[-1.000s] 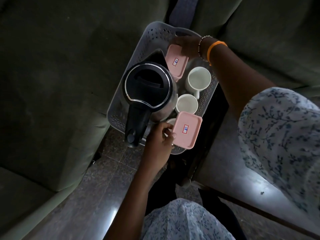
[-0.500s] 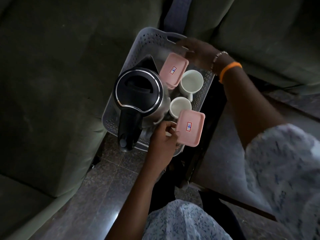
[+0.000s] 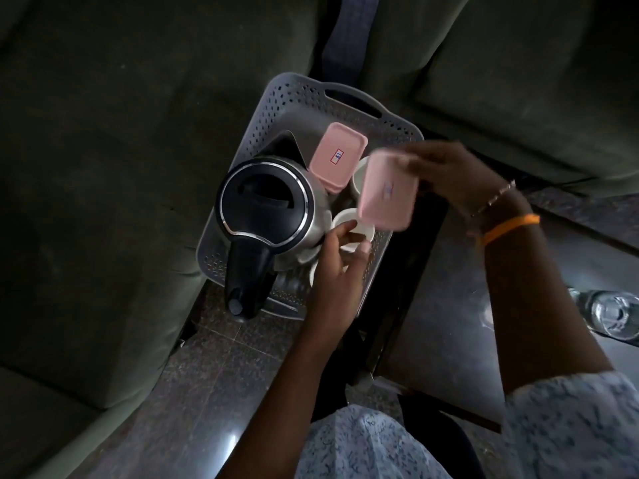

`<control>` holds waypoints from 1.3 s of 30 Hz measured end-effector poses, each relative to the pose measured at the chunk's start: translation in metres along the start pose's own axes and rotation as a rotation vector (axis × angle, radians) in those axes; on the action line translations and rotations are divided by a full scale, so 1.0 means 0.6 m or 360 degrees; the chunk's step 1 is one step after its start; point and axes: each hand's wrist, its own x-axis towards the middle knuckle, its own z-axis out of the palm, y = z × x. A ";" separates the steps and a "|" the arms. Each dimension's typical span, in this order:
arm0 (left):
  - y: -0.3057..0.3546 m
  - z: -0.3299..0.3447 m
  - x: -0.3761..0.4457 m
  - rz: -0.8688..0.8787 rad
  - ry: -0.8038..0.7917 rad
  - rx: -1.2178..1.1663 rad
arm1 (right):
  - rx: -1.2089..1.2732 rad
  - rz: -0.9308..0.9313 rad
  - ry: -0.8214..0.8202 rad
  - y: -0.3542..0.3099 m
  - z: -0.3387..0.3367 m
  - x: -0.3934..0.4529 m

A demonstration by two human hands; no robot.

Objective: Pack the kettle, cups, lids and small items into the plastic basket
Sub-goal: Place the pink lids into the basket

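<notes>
Basket (image 3: 307, 98) holds a heavy kettle (image 3: 264, 205); right hand (image 3: 446, 174) pinches a light, stiff pink lid (image 3: 387, 191) by its edge, left hand (image 3: 337, 267) grips a breakable white cup (image 3: 352, 226).

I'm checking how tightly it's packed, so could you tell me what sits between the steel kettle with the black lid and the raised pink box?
In the head view, the other pink lidded box and a white cup lie between the kettle and the raised box.
</notes>
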 end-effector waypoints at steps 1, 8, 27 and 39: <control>-0.003 0.000 0.002 -0.0005 0.0016 0.0037 | 0.0095 -0.0072 0.0160 -0.015 -0.001 0.019; -0.020 -0.015 0.000 -0.0019 -0.0093 0.0264 | -0.0480 -0.0326 0.0342 -0.091 0.068 0.179; -0.031 -0.023 -0.005 0.0004 0.0016 0.0284 | -0.0779 -0.0453 0.0673 -0.038 0.082 0.085; -0.105 0.189 -0.081 0.0077 -0.0157 0.0646 | -0.0121 0.0198 0.0787 0.258 -0.006 -0.291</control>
